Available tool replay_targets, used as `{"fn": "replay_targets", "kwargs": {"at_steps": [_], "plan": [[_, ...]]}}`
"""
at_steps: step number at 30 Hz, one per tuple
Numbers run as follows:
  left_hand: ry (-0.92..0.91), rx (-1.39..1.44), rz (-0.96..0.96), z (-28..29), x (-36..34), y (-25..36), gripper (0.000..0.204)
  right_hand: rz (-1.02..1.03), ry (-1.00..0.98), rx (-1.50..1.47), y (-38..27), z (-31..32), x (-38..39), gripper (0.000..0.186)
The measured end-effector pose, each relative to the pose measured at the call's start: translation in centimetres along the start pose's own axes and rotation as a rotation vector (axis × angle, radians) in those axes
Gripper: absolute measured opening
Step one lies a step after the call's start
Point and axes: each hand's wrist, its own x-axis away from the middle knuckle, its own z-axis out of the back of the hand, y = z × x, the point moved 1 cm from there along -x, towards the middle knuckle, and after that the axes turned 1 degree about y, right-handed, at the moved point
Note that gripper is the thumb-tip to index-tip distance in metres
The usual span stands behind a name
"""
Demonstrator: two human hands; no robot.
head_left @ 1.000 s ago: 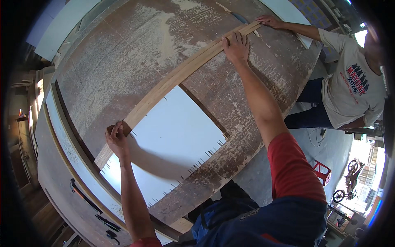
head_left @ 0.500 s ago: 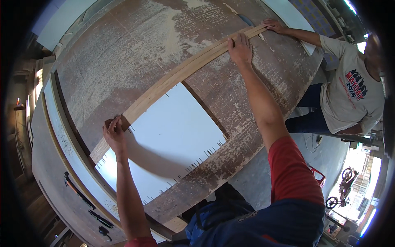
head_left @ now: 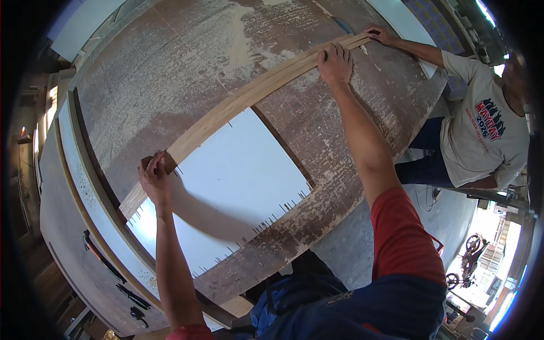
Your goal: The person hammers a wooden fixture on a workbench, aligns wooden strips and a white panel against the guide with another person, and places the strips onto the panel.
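Note:
Long pale wooden strips (head_left: 255, 90), laid together, run diagonally across the worn, dusty worktable (head_left: 147, 62), along the far edge of a white panel (head_left: 226, 175) edged with short dark marks. My left hand (head_left: 154, 175) grips the strips near their left end, with fingers bent over the edge. My right hand (head_left: 336, 63) holds them farther along, fingers over the top and thumb at the side. A co-worker's hand (head_left: 379, 35) is on the right end of the strips.
At the left are a long white rail (head_left: 85, 175) and a grey board (head_left: 68, 238) with black-and-orange tools (head_left: 105, 258). The co-worker (head_left: 476, 136) stands at the table's right. A white board (head_left: 408, 28) lies behind. A two-wheeler (head_left: 470, 258) stands on the floor beyond.
The view has shifted slightly. Both my hands and the co-worker's hand stay at about the same places on the wooden strips.

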Motion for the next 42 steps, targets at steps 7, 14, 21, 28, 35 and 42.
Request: {"fn": "replay_targets", "kwargs": {"at_steps": [7,14,21,28,35,42], "plan": [[-0.007,-0.02,-0.013,-0.1,0.0,-0.2,0.015,-0.03,0.006,0.012,0.1,0.3,0.4,0.056],[0.008,-0.002,-0.013,0.0,0.0,0.1,0.014,-0.056,0.023,0.039,-0.1,0.3,0.4,0.054],[0.007,0.021,-0.005,0.0,-0.1,0.0,0.014,-0.029,0.073,0.044,0.0,0.5,0.6,0.052],[-0.019,-0.038,0.005,0.0,0.1,0.0,0.015,-0.059,0.103,0.022,0.3,0.3,0.9,0.054],[-0.015,-0.027,-0.015,0.1,0.0,0.1,0.016,-0.111,0.029,0.039,0.1,1.0,0.8,0.057],[-0.016,0.016,-0.022,0.0,0.0,-0.3,0.014,-0.135,0.019,0.0,-0.2,1.8,0.7,0.056]]}}
